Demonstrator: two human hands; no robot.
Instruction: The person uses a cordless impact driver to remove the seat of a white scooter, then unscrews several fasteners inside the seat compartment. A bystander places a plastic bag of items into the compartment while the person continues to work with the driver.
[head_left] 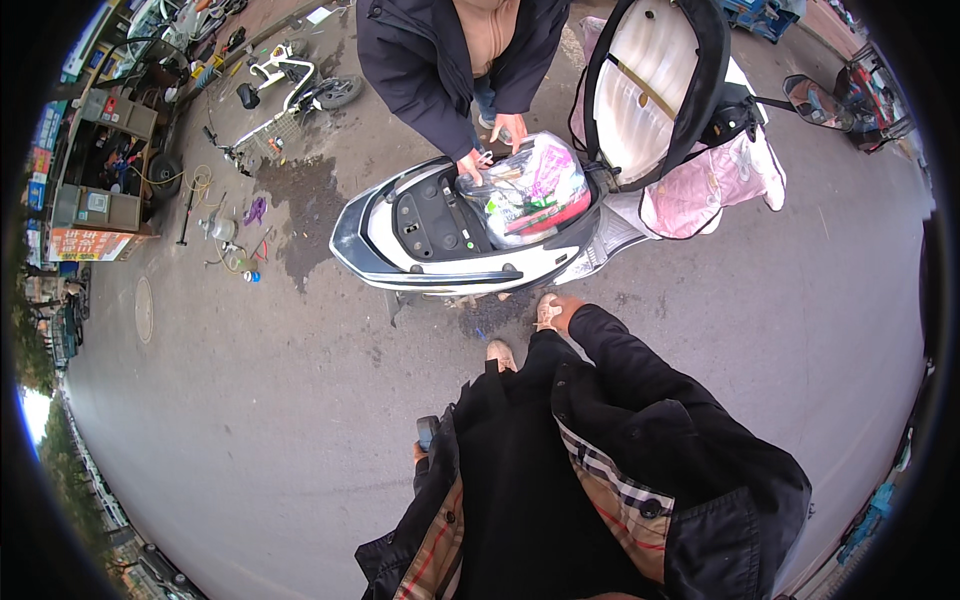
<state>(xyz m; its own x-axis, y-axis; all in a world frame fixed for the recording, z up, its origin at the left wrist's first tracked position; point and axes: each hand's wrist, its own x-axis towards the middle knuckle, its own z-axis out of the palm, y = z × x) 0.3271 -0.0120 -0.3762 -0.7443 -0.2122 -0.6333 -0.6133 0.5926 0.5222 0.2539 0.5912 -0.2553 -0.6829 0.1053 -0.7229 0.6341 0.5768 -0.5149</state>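
My left hand (419, 452) shows only in part beside my coat. It is closed around a small grey boxy object (428, 432), whose kind I cannot make out. My right hand (567, 313) hangs past its dark sleeve, in front of my shoe and close to the scooter's near side; its fingers are too small to read. A white and black scooter (400, 272) stands before me with its seat (645, 95) tipped up. Inside the storage space lies a clear plastic bag (545, 185) of colourful things. Across from me, another person's hands (490, 150) are at the bag.
A pink padded cover (715, 185) hangs at the scooter's front. Behind to the left, a small white bike (290, 85) lies on the wet pavement near hoses, a pump (187, 215) and a tool cart (105, 215). A red vehicle (875, 100) stands at the far right.
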